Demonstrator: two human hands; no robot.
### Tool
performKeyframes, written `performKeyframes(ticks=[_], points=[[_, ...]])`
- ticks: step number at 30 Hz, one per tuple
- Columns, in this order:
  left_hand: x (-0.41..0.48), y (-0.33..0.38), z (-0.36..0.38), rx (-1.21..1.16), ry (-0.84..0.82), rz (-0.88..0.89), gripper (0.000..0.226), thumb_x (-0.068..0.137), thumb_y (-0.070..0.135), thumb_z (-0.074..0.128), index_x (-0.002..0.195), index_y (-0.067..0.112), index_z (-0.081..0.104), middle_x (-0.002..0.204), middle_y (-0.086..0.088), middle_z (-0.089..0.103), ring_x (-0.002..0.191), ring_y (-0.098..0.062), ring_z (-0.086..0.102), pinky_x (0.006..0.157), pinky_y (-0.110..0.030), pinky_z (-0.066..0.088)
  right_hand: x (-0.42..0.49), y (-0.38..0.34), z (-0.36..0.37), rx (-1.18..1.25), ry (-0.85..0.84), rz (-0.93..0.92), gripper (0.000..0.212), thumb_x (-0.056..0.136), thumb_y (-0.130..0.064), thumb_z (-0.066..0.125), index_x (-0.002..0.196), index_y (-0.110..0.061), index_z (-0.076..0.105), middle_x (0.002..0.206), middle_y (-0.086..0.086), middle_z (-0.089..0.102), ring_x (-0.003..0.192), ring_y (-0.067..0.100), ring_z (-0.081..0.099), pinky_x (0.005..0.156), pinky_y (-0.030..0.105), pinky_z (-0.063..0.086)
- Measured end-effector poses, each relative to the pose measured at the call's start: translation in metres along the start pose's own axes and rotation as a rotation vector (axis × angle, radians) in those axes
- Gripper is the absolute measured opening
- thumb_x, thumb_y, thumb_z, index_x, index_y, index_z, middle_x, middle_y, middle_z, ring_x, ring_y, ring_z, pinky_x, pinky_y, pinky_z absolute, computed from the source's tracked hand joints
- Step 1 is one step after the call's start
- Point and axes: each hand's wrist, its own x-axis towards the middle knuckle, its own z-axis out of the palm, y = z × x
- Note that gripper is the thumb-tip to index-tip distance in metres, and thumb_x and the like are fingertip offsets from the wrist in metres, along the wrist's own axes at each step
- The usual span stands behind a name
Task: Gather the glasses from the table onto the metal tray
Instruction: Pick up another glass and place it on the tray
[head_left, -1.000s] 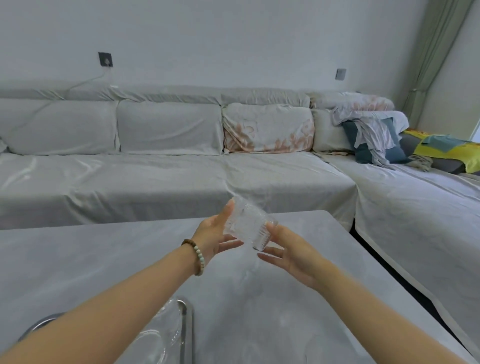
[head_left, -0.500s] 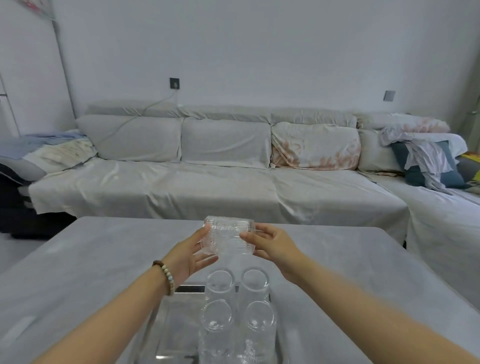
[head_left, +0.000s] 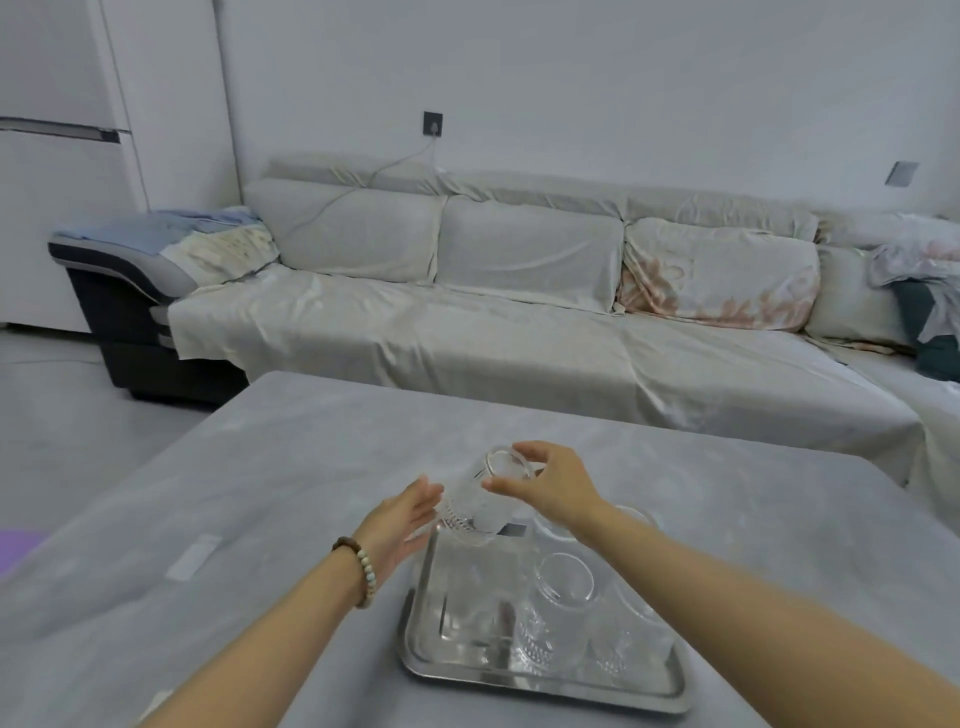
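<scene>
A clear ribbed glass (head_left: 480, 496) hangs tilted just above the far left corner of the metal tray (head_left: 467, 667). My right hand (head_left: 550, 486) grips it at the rim from above. My left hand (head_left: 402, 519), with a bead bracelet on the wrist, is beside its lower part with fingers spread, touching or nearly touching it. On the tray's right half stand several clear glasses (head_left: 563, 587); my right forearm hides part of them.
The tray lies on a grey table (head_left: 260, 493). A flat pale strip (head_left: 193, 556) lies on the table to the left. Behind the table runs a long covered sofa (head_left: 519, 322) with cushions; a white fridge (head_left: 57, 156) stands far left.
The head view has swung left and down. The glass, held sideways between both hands, has come down over the tray's far left corner. My right hand now holds its rim; my left has loosened.
</scene>
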Motion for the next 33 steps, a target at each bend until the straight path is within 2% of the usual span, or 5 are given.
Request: performKeyframes(ticks=[6, 10, 22, 28, 33], points=[[-0.001, -0.020, 0.011, 0.078, -0.074, -0.027, 0.053, 0.098, 0.045, 0.030, 0.140, 0.015, 0.041, 0.148, -0.002, 0.041, 0.137, -0.021, 0.037, 0.112, -0.040, 0.031, 0.001, 0.017, 0.016, -0.158, -0.030, -0.003, 0.089, 0.058, -0.055, 0.085, 0.134, -0.019, 0.056, 0.137, -0.006, 0.059, 0.112, 0.012, 0.061, 0.076, 0.010, 0.049], [-0.002, -0.030, 0.017, 0.098, -0.068, -0.021, 0.041, 0.098, 0.046, 0.028, 0.126, 0.027, 0.050, 0.148, 0.000, 0.040, 0.137, -0.023, 0.036, 0.110, -0.041, 0.031, 0.003, 0.023, 0.023, -0.213, -0.045, -0.001, 0.086, 0.061, -0.054, 0.084, 0.134, -0.020, 0.057, 0.138, -0.004, 0.060, 0.122, 0.016, 0.058, 0.102, 0.030, 0.045], [-0.001, -0.044, 0.009, 0.028, -0.035, -0.060, 0.052, 0.097, 0.048, 0.029, 0.138, 0.019, 0.044, 0.149, -0.001, 0.040, 0.131, -0.024, 0.044, 0.110, -0.041, 0.035, 0.009, 0.028, 0.041, -0.286, -0.058, -0.051, 0.087, 0.063, -0.055, 0.083, 0.137, -0.020, 0.052, 0.140, -0.002, 0.057, 0.128, 0.021, 0.053, 0.109, 0.040, 0.041], [-0.006, -0.038, 0.010, 0.056, -0.008, -0.011, 0.038, 0.095, 0.045, 0.036, 0.122, 0.026, 0.053, 0.139, 0.000, 0.047, 0.130, -0.025, 0.045, 0.106, -0.040, 0.036, 0.007, 0.027, 0.034, -0.354, -0.169, -0.090, 0.082, 0.072, -0.056, 0.075, 0.141, -0.023, 0.046, 0.146, -0.003, 0.049, 0.131, 0.022, 0.047, 0.111, 0.040, 0.037], [-0.008, -0.016, 0.013, 0.130, 0.055, 0.106, 0.031, 0.096, 0.037, 0.042, 0.119, 0.021, 0.055, 0.121, 0.000, 0.054, 0.114, -0.019, 0.051, 0.101, -0.037, 0.038, -0.007, 0.021, -0.008, -0.195, -0.172, -0.138, 0.072, 0.077, -0.046, 0.075, 0.140, -0.026, 0.045, 0.146, -0.006, 0.046, 0.127, 0.010, 0.048, 0.099, 0.024, 0.041]])
